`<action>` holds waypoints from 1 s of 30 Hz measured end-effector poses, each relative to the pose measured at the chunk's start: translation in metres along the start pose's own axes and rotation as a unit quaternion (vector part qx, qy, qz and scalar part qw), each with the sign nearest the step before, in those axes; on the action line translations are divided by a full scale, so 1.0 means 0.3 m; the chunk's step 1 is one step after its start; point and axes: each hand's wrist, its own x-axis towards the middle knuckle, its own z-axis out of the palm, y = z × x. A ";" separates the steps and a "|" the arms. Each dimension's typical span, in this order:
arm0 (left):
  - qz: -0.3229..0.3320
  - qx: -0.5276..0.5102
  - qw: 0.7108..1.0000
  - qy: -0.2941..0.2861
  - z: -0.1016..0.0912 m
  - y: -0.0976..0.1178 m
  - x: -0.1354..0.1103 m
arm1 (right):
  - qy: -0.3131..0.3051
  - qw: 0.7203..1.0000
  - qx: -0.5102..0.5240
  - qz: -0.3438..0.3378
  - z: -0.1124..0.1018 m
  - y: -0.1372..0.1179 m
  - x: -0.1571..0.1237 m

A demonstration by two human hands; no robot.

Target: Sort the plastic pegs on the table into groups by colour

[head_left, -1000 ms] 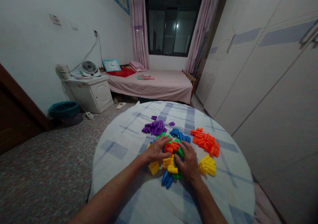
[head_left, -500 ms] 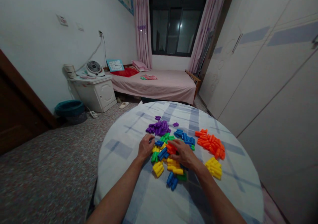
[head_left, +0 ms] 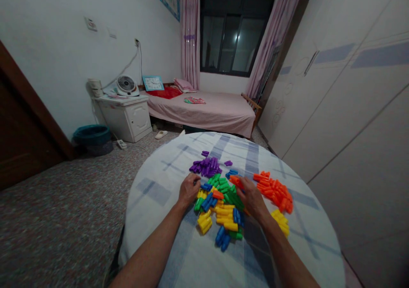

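Observation:
Small ribbed plastic building pieces lie in colour groups on a round table. My right hand [head_left: 252, 197] has its fingers closed on an orange piece [head_left: 235, 180], above the gap between the green pieces [head_left: 220, 182] and the orange pile [head_left: 275, 189]. My left hand [head_left: 189, 191] rests at the left edge of the mixed pile, fingers curled beside a blue piece [head_left: 206, 187]; whether anything is in them is hidden. Yellow pieces [head_left: 226, 216] and blue pieces [head_left: 223, 238] lie closer to me. A lone orange piece [head_left: 218, 194] sits amid the mixed pile.
A purple pile [head_left: 206, 166] lies beyond my left hand, and yellow pieces [head_left: 281, 223] lie by my right forearm. The table's checked cloth [head_left: 153, 190] surrounds the piles. Past it stand a bed [head_left: 220, 109], a nightstand [head_left: 128, 117], a bin [head_left: 92, 139] and a wardrobe [head_left: 345, 122].
My right hand has moved right, away from the middle of the mixed pile, carrying orange; green pieces it covered now show. My left hand stays about where it was. The view has shifted slightly.

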 end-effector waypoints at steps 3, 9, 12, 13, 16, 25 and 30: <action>0.004 -0.001 1.000 0.003 0.001 -0.001 0.002 | 0.040 0.995 -0.069 0.053 -0.055 0.111 0.003; 0.009 0.001 1.000 0.011 0.004 -0.007 0.004 | 0.031 0.958 -0.217 0.184 -0.176 0.316 -0.021; 0.012 0.000 1.000 0.015 0.005 -0.009 0.004 | 0.050 0.943 -0.253 0.208 -0.206 0.342 -0.031; 0.013 -0.001 1.000 0.015 0.006 -0.010 0.004 | 0.061 0.942 -0.257 0.206 -0.208 0.335 -0.032; 0.011 -0.012 1.000 0.005 0.005 -0.004 0.002 | 0.083 0.957 -0.217 0.171 -0.178 0.270 -0.037; 0.066 -0.092 0.986 -0.120 -0.035 0.063 -0.031 | 0.109 0.987 0.013 0.120 0.075 0.026 -0.150; 0.077 -0.082 0.984 -0.142 -0.030 0.058 -0.034 | 0.128 0.976 0.083 0.158 0.128 0.026 -0.183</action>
